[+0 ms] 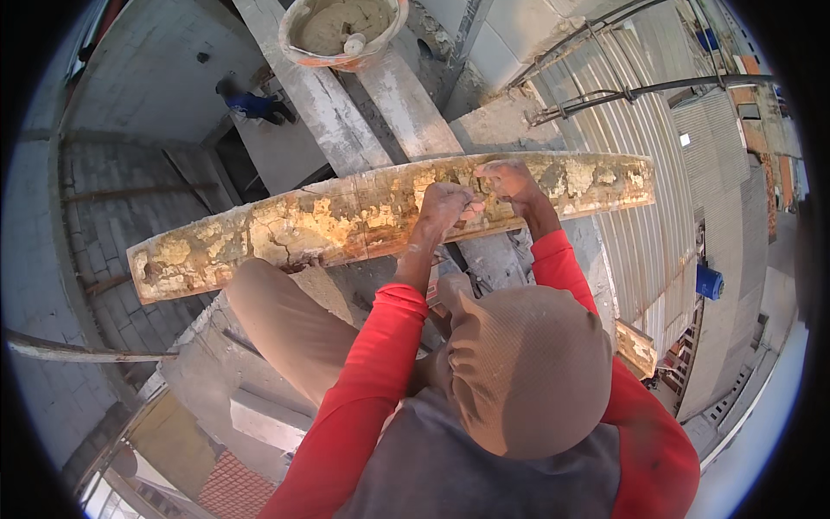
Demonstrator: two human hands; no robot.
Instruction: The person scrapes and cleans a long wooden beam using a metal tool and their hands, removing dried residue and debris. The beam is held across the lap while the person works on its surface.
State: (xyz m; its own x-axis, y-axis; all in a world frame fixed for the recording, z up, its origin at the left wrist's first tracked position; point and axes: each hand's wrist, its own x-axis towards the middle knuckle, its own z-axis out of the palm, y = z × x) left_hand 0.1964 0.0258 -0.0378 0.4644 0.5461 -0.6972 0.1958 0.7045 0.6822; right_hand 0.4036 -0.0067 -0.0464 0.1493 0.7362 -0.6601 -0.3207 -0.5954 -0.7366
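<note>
A long wooden plank point(337, 216), crusted with flaking dry mortar, crosses in front of me over my bent knee. My left hand point(445, 208) is closed above its middle, fingers curled inward. Close by to the right, my right hand point(508, 182) is bent at the wrist over the plank, its fingers drawn together. Whatever is between the fingers of either hand is too small or hidden to make out. Beyond the plank stands a round basin point(399, 19) of grey wet mortar, with a pale rounded handle end point(354, 43) showing in it.
Two mortar-stained boards point(415, 112) run beneath the basin. Metal bars point(635, 91) and a corrugated roof point(635, 233) lie to the right, with a blue drum point(709, 282) farther off. Another person point(255, 105) in blue is far below at the left. A pale block point(264, 419) lies at lower left.
</note>
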